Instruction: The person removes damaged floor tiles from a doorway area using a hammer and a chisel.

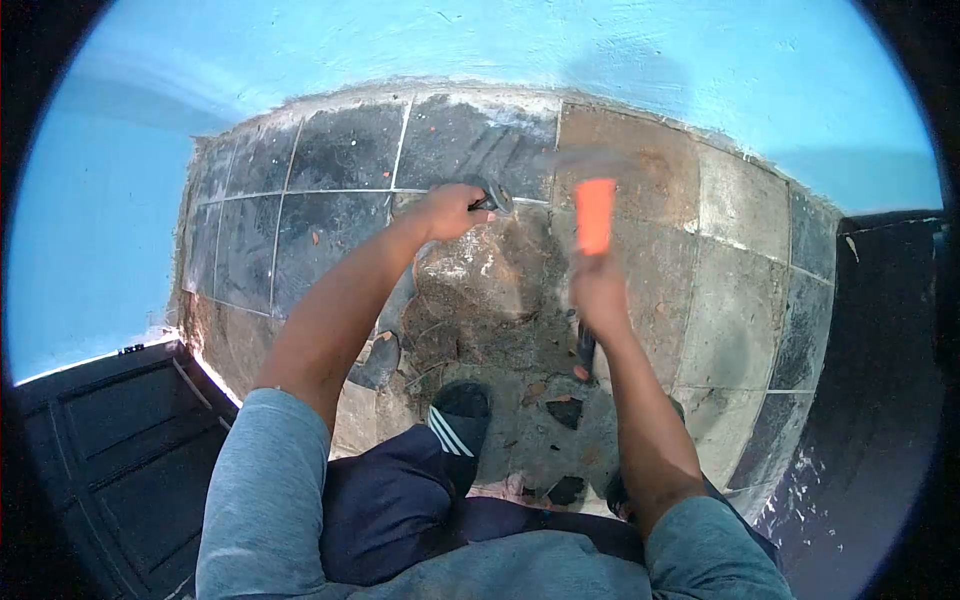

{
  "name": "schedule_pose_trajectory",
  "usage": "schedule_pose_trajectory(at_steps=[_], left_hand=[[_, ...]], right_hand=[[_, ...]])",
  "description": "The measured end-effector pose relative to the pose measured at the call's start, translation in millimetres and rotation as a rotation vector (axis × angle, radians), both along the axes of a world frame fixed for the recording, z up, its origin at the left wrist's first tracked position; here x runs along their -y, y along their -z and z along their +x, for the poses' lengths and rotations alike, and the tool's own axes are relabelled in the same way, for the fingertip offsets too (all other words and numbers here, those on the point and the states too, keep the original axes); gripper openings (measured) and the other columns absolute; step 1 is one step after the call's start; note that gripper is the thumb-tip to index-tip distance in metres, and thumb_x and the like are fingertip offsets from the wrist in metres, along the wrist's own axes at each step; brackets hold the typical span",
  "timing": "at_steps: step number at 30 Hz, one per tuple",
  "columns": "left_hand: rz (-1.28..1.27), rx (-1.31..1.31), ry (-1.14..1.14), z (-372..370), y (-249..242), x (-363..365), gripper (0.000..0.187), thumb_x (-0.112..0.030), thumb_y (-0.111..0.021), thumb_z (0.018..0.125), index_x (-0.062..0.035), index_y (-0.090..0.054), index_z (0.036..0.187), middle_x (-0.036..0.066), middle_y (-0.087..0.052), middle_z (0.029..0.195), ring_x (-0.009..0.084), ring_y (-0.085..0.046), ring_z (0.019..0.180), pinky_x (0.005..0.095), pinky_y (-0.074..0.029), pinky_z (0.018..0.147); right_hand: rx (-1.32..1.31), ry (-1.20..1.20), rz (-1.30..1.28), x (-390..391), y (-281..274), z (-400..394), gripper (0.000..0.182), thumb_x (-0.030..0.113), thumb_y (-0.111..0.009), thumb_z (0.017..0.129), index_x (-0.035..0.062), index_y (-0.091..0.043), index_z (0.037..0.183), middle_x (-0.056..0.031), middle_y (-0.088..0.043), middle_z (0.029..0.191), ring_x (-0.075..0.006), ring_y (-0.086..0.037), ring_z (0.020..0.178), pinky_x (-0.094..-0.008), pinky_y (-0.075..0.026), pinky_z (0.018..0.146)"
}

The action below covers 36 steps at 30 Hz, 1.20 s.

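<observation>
My left hand (457, 211) is closed around a chisel (495, 198) with a dark grip and a round, dull top. Its tip is hidden from me, near a pale joint between floor tiles. In my right hand (600, 292) is a hammer (594, 215) with an orange shaft and a black lower grip. The hammer's head, at the far end, is smeared by motion and lies over the brown tile (632, 150). Below my left hand is a rough patch (480, 270) of bare, broken floor where the tile surface is gone.
Dark slate-like tiles (335, 235) spread to the left, paler ones (735, 300) to the right. Loose shards (565, 411) lie around my sandal (460, 425). A light blue wall (450, 40) borders the far side. A dark panelled door (130, 450) stands at lower left.
</observation>
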<state>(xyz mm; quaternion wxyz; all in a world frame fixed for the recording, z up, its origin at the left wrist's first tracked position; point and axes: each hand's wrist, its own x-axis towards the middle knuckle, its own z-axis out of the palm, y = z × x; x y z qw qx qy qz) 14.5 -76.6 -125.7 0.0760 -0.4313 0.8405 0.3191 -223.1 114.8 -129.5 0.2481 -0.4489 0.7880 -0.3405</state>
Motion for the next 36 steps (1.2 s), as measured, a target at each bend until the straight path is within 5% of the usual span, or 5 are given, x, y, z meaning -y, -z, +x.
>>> schedule_pose_trajectory(at_steps=[4,19,29,33,36], left_hand=[[0.011,0.024,-0.004,-1.2,-1.0,-3.7,0.049,-0.047,-0.067,0.093,-0.0017,-0.066,0.112,0.026,-0.068,0.099,0.0446,-0.065,0.094,0.0488,-0.050,0.082],[0.113,-0.217,-0.150,20.4,3.9,9.8,0.045,-0.041,-0.067,0.095,-0.0002,-0.067,0.114,0.026,-0.068,0.108,0.0436,-0.065,0.103,0.0472,-0.049,0.089],[0.149,0.050,-0.049,0.4,-12.0,-1.7,0.042,-0.041,-0.067,0.096,-0.0022,-0.066,0.113,0.023,-0.070,0.105,0.0366,-0.067,0.097,0.0437,-0.050,0.087],[0.058,-0.064,-0.006,2.0,-3.3,-12.5,0.042,-0.041,-0.067,0.096,-0.0021,-0.067,0.112,0.024,-0.070,0.106,0.0397,-0.067,0.101,0.0460,-0.051,0.087],[0.066,0.166,0.126,4.9,-0.9,-11.9,0.039,-0.036,-0.067,0.094,-0.0033,-0.067,0.115,0.023,-0.070,0.109,0.0411,-0.067,0.103,0.0469,-0.051,0.089]], right_hand=[[0.584,-0.083,0.373,0.5,-22.3,8.5,0.044,0.037,-0.057,0.102,-0.0051,-0.063,0.112,-0.0153,-0.065,0.076,-0.0245,-0.065,0.058,-0.0400,-0.051,0.056],[1.055,0.095,0.342,-16.1,-8.5,-13.1,0.027,0.021,-0.063,0.100,0.0001,-0.059,0.117,-0.0038,-0.059,0.076,-0.0158,-0.062,0.067,-0.0312,-0.051,0.062],[0.310,0.299,-0.164,11.4,-71.6,-70.5,0.055,0.005,-0.063,0.093,-0.0005,-0.045,0.145,-0.0038,-0.058,0.078,-0.0128,-0.061,0.068,-0.0319,-0.050,0.063],[-0.040,0.266,-0.225,14.3,-40.9,-40.3,0.062,0.009,-0.063,0.091,-0.0018,-0.041,0.148,-0.0210,-0.066,0.089,-0.0343,-0.067,0.079,-0.0432,-0.053,0.072],[0.075,-0.226,0.270,-3.7,-33.6,13.1,0.065,0.015,-0.066,0.089,0.0083,-0.043,0.149,-0.0273,-0.069,0.101,-0.0444,-0.067,0.096,-0.0517,-0.053,0.083]])
